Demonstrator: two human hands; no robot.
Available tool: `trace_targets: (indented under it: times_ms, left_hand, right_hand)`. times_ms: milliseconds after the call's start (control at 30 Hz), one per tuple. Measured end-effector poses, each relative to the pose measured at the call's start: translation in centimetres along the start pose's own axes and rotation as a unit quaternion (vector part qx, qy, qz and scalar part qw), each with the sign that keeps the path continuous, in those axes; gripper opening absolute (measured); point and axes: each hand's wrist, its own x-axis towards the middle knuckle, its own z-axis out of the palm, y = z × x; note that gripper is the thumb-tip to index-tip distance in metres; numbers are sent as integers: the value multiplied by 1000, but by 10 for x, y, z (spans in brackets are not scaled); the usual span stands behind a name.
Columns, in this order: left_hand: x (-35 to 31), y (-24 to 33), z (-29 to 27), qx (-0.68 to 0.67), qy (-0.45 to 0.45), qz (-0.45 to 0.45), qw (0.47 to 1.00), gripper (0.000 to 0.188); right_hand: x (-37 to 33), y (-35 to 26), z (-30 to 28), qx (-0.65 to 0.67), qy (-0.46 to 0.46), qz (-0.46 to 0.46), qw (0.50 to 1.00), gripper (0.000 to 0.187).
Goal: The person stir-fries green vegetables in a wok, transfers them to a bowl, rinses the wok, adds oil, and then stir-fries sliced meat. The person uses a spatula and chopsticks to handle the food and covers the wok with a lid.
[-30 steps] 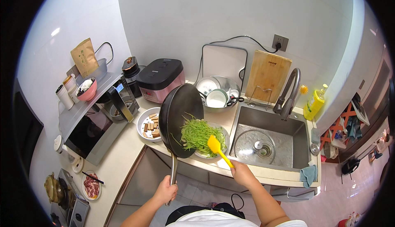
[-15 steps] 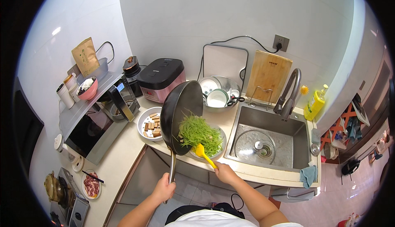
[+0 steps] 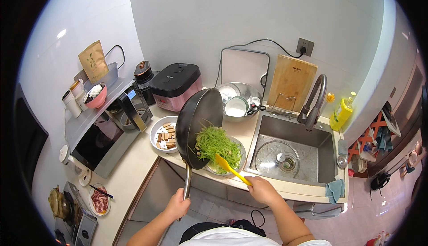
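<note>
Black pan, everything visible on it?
The black pan is deep and rounded, dark inside and out, with a long silvery, metal-looking handle. It is tipped steeply on its side, its opening facing right toward green shreds heaped on a plate; some shreds overlap its lower inner wall. The person's left grip is closed around the handle near its end. Whether the pan rests on the counter, I can't tell.

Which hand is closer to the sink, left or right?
Right. The right hand, holding the spatula, is just in front of the sink, near its front left corner. The left hand, holding the pan, is farther off to the left.
</note>
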Motion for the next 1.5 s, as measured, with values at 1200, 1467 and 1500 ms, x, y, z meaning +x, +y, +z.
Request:
trace_targets:
  times_ms: [1200, 1467, 1500]
  left_hand:
    - [-21, -6, 4, 260, 58, 99, 959, 21]
    - [-22, -10, 6, 209, 54, 110, 970, 14]
    - [-21, -11, 7, 203, 50, 93, 973, 13]
  right_hand:
    - [55, 47, 90, 80, 100, 67, 990, 36]
    - [55, 49, 95, 85, 104, 67, 989, 34]
    - [55, 49, 94, 86, 106, 65, 989, 34]
